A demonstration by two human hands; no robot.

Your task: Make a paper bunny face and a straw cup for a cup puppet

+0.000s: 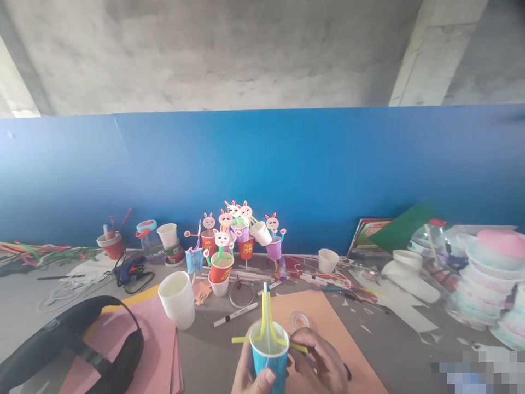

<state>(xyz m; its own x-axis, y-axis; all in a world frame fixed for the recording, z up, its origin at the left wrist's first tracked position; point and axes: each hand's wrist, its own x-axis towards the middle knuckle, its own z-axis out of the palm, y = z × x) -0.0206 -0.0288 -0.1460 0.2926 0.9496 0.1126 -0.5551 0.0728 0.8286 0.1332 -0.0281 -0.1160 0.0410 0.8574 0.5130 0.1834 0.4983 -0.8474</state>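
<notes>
A blue paper cup stands upright at the bottom middle, and my left hand is wrapped round its side, thumb across the front. Yellow straws stick out through both sides of the cup, bend inside it and rise in the middle. Between them a pale blue straw points up out of the cup. At the cup's right side my right hand has its thumb and fingers closed at the yellow straw's outer end. Some of its fingertips are hidden behind the cup.
Finished paper-cup rabbits stand at the back. White cups, a marker, a tape roll and orange paper surround the hands. A black headset-like object lies left; stacked bowls stand right. A blue partition closes off the back.
</notes>
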